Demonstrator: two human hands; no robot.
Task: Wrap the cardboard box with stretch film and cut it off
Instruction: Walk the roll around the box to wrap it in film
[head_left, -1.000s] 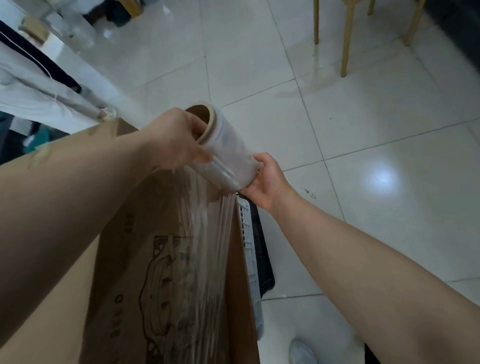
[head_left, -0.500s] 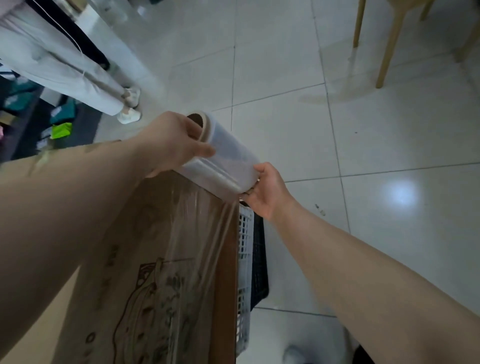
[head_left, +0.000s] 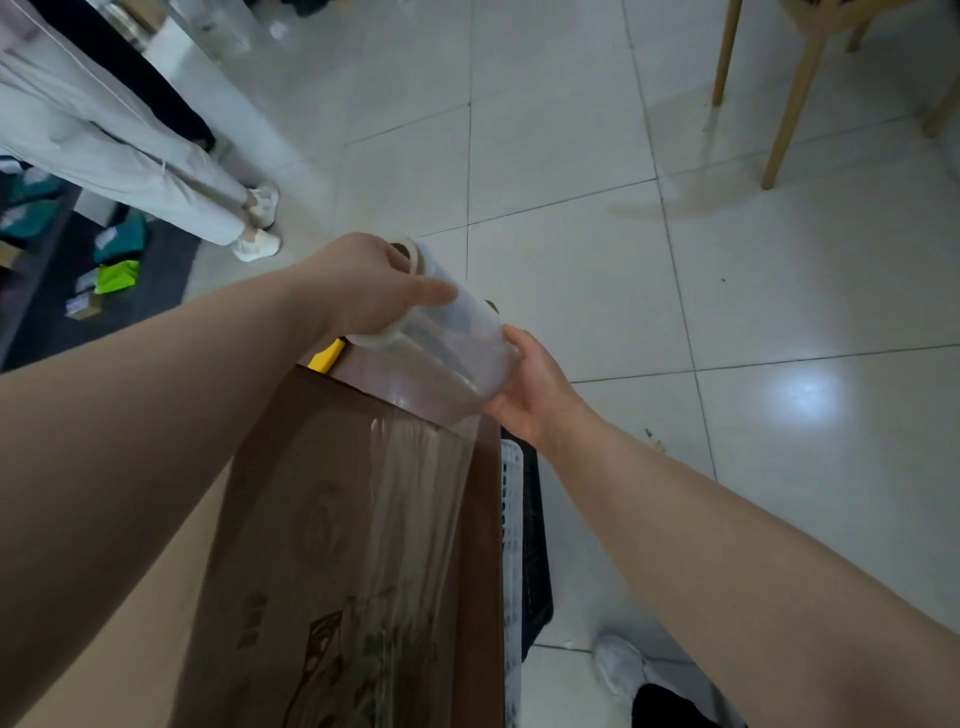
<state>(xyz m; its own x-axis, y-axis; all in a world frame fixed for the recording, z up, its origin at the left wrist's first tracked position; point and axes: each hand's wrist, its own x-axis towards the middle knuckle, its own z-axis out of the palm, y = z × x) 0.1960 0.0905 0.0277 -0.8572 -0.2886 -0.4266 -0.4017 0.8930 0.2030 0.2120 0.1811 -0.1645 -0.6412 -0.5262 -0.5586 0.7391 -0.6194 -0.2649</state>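
Head view: a roll of stretch film (head_left: 452, 340) is held over the far top edge of a tall brown cardboard box (head_left: 322, 519). The roll's long axis runs diagonally, from its far-left end, where the cardboard core opening shows, down to its near-right end. The left hand (head_left: 363, 286) is closed around the far-left end, thumb lying along the top of the roll and fingers curled over the core end. The right hand (head_left: 530, 387) cups the near-right end from below and the side, fingers wrapped under it. A clear sheet of film (head_left: 415, 519) runs from the underside of the roll down toward the camera, lying along the box's upper face in a band with lengthwise wrinkles, over the dark printing on the cardboard. The box's long axis points away from the camera, toward the roll. A small yellow object (head_left: 327, 356) shows just past the box's far edge, under the left wrist. Beside the box on its right stands a white plastic crate (head_left: 511, 545), touching or nearly touching it. On the tiled floor (head_left: 675, 291), wooden chair legs (head_left: 784, 109) stand at upper right, and another person's legs in pale trousers (head_left: 130, 156) stand at upper left.
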